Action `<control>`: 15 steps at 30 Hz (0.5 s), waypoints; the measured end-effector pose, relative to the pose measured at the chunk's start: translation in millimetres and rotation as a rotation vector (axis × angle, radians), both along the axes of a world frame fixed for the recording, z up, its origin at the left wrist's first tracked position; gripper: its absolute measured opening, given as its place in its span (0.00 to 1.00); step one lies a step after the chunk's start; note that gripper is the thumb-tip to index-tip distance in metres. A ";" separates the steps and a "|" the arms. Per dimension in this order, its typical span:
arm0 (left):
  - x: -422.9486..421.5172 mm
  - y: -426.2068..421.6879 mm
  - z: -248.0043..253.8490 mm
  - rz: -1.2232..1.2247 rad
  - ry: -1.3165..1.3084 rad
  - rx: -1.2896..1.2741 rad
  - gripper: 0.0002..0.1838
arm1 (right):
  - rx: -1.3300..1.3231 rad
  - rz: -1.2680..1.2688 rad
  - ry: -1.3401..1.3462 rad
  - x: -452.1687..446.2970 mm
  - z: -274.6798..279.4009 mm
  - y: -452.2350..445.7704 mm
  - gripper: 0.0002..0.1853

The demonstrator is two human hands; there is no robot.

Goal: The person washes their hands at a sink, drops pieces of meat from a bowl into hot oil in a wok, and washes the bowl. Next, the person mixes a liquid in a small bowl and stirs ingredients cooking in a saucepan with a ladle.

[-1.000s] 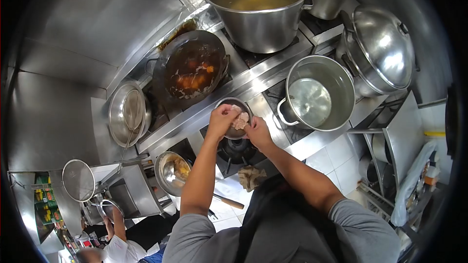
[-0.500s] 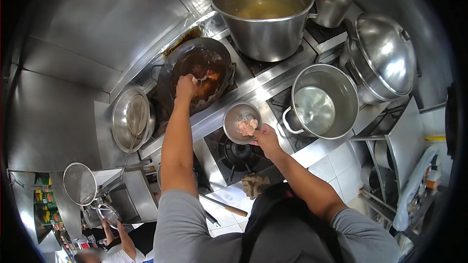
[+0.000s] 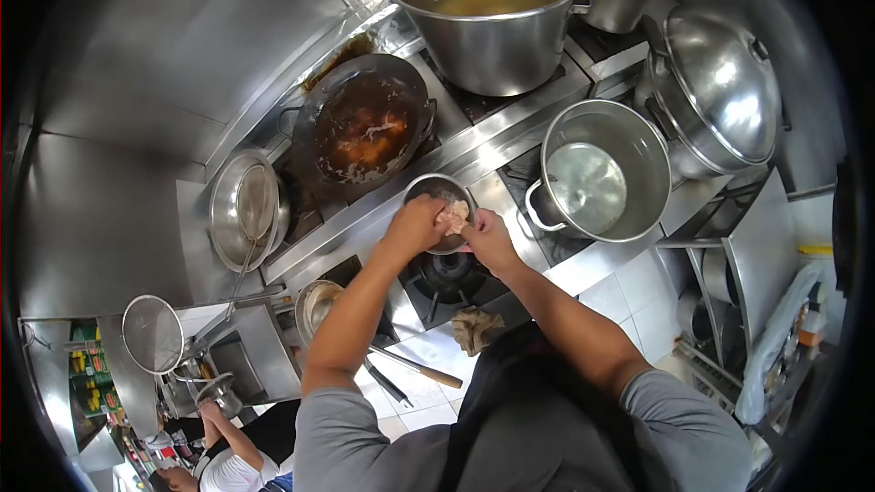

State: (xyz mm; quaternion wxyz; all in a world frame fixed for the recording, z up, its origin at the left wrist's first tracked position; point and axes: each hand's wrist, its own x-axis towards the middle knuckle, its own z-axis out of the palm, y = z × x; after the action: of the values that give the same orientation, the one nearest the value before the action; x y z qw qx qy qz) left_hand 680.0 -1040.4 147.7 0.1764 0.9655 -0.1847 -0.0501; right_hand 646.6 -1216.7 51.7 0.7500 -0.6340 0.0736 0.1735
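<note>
My left hand (image 3: 416,226) reaches into a steel bowl (image 3: 427,184), fingers closed on pale pink raw meat (image 3: 454,217); its fingertips are partly hidden. On the bowl's right side, my right hand (image 3: 489,241) grips the rim with its thumb near the meat. Beyond my hands sits a dark wok (image 3: 314,105), with brown liquid and several pale pieces in it.
Behind stands a tall stockpot (image 3: 497,50) of yellowish liquid. A pot of clear liquid (image 3: 588,187) is at right, beside a domed-lid pot (image 3: 720,96). At left are a basin with a strainer (image 3: 255,205) and, lower down, another person (image 3: 241,456). A cloth (image 3: 476,330) lies by the burner.
My left hand has moved from over the wok back into the bowl and closed on the meat. My right hand still holds the bowl, which has shifted slightly.
</note>
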 end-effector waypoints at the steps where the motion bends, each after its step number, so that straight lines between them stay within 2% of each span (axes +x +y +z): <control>1: -2.7 -1.4 -4.6 0.048 0.050 -0.032 0.15 | 0.001 0.006 -0.004 -0.5 5.7 0.8 0.06; 2: -4.1 -1.0 -9.9 0.091 0.102 -0.066 0.16 | 0.014 0.008 0.015 -1.9 12.5 0.6 0.09; 3: -6.5 2.8 -14.5 0.106 0.018 -0.130 0.14 | 0.025 0.009 0.037 -4.2 16.4 0.3 0.13; 7: -14.4 11.1 -3.8 0.277 0.007 -0.294 0.12 | 0.017 0.013 0.075 -6.3 12.9 -0.1 0.11; 9: -14.0 17.5 16.5 0.376 0.039 -0.579 0.13 | 0.072 -0.008 0.171 -3.2 11.2 -3.9 0.12; 10: -8.7 28.6 19.3 0.376 0.035 -0.579 0.13 | 0.073 -0.007 0.167 -1.3 10.2 -5.6 0.12; 12: 10.1 61.0 24.7 0.575 0.153 -0.744 0.15 | 0.234 -0.029 0.261 -1.9 3.0 -7.3 0.07; 15: 50.8 118.8 25.2 0.580 -0.059 -0.367 0.13 | 0.295 -0.055 0.272 -1.0 -4.5 -5.7 0.10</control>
State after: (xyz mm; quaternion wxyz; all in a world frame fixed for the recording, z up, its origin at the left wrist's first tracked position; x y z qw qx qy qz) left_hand 730.8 -921.7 172.8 0.3488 0.9310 0.0865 0.0640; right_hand 645.7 -1222.3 47.2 0.8223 -0.4857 0.1655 0.2461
